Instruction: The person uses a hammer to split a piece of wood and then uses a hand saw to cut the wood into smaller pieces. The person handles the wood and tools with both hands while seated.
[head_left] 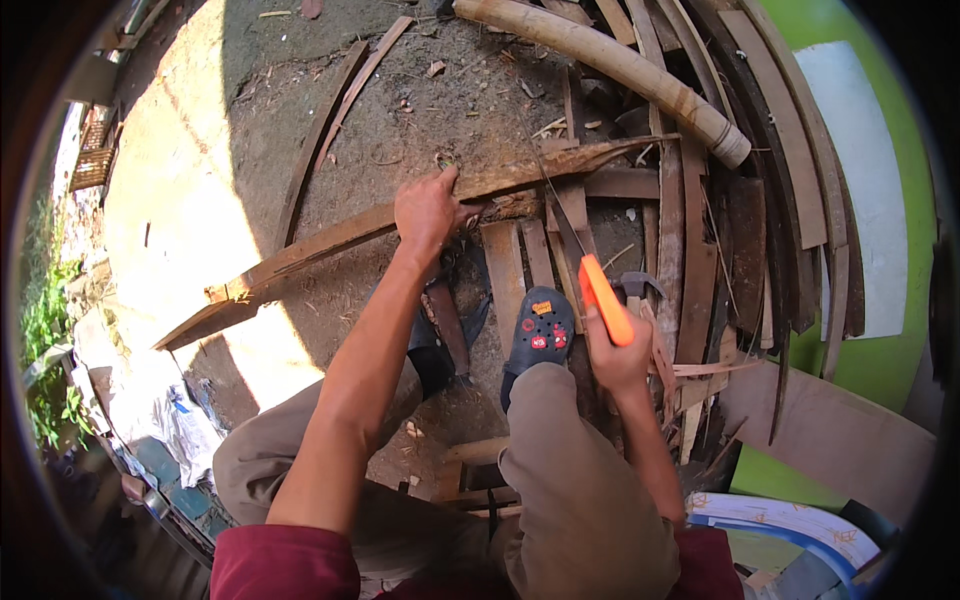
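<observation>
A long, weathered wooden plank (345,232) lies slantwise in front of me, its right end ragged and splintered. My left hand (428,213) is closed over the plank near its middle. My right hand (617,350) grips the orange handle of a hand saw (570,232). The saw's thin blade crosses the plank's right part, pointing away from me. Whether its teeth have cut into the wood I cannot tell. My right foot, in a dark clog (541,328) with small charms, rests on boards just below the plank.
A hammer (642,285) lies right of the saw handle. Stacked boards (690,260) and a bamboo pole (620,70) crowd the right side. Two narrow strips (325,130) lie on the ground ahead. A crumpled white sheet (190,428) is at the left.
</observation>
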